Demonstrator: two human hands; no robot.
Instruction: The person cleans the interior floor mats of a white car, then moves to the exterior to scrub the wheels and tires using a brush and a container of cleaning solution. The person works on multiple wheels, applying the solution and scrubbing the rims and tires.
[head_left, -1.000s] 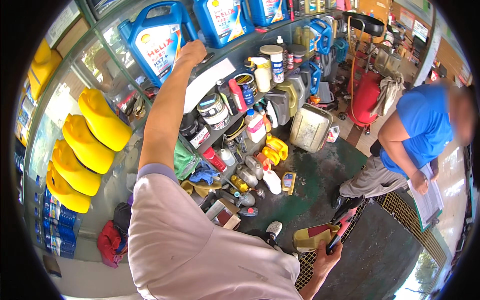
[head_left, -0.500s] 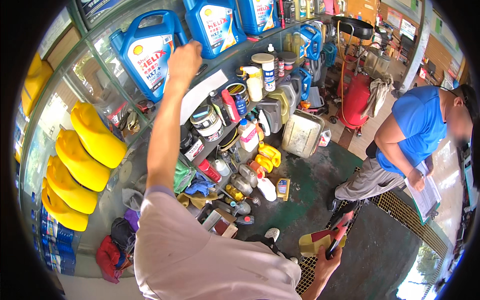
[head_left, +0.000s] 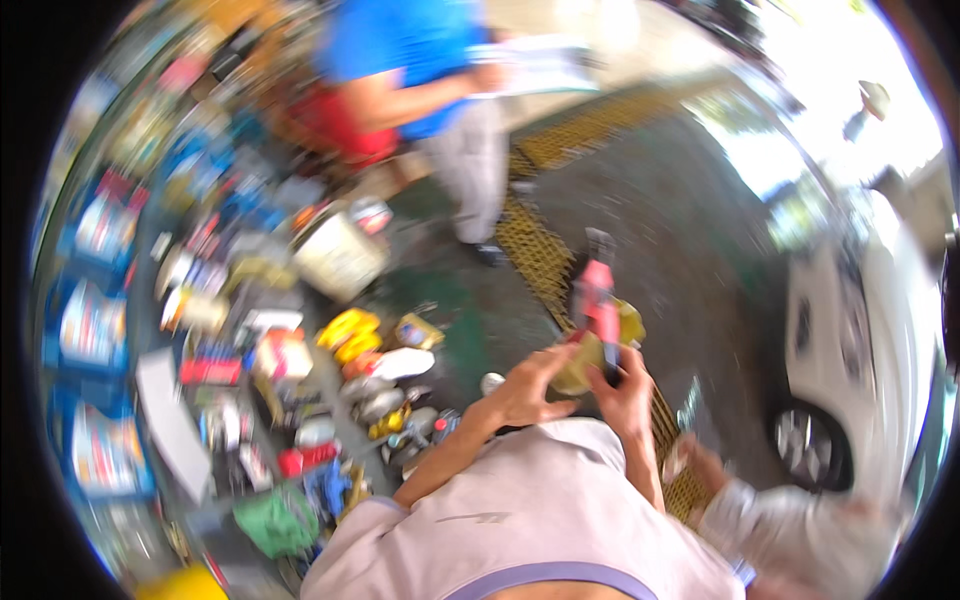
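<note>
head view: right fingers (head_left: 631, 375) grip a reddish tool (head_left: 600, 308); left fingers (head_left: 548, 363), i cannot tell.

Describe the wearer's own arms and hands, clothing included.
The left hand and right hand are ungloved, with the visible forearms bare. The pale, pinkish-grey shirt has a purple neckband, a short left sleeve edged in purple, and a small dark mark in front. Blur hides finer detail.
</note>
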